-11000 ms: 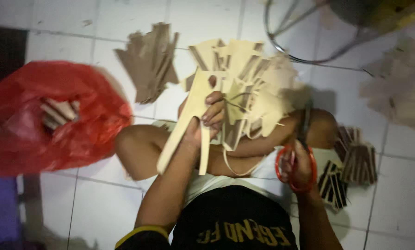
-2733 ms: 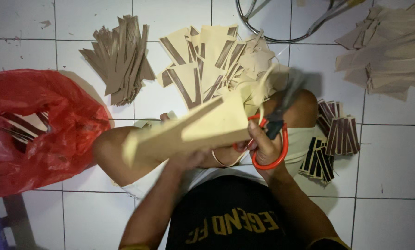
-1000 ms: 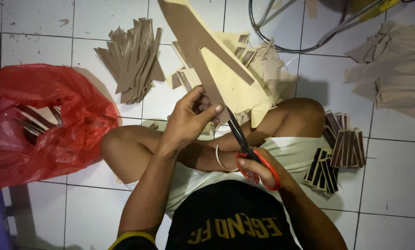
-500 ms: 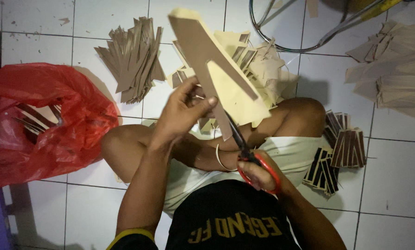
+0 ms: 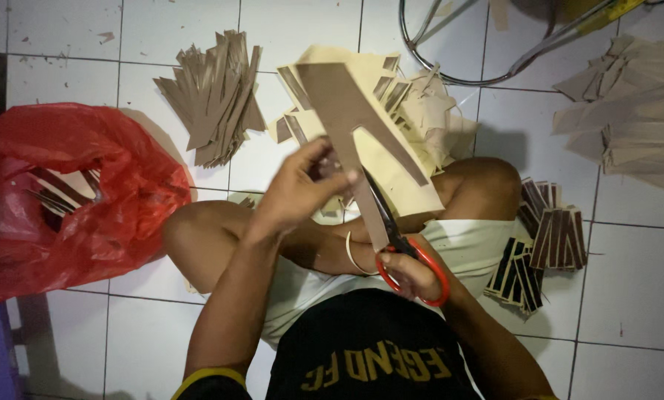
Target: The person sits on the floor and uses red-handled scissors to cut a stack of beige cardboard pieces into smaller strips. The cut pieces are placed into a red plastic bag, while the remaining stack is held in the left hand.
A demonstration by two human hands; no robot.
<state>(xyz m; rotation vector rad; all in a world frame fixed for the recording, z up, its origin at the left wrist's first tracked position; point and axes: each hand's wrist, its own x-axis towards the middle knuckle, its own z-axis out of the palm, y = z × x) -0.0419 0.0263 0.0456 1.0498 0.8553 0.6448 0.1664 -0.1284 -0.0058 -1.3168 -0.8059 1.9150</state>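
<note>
Scissors (image 5: 402, 244) with red handles are cutting into a tan cardboard piece (image 5: 361, 141) held above the person's crossed legs. The right hand (image 5: 410, 274) is gripping the handles, fingers closed through the loops; the left hand (image 5: 299, 189) is pinching the cardboard's left edge. A red plastic bag (image 5: 73, 192) is lying far left, brown strips (image 5: 213, 96) beyond it.

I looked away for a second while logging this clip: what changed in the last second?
The scissors have cut further up the card sheet, which the left hand has turned slightly. The right hand still works the red handles. The red bag and the strip piles lie as before.
</note>
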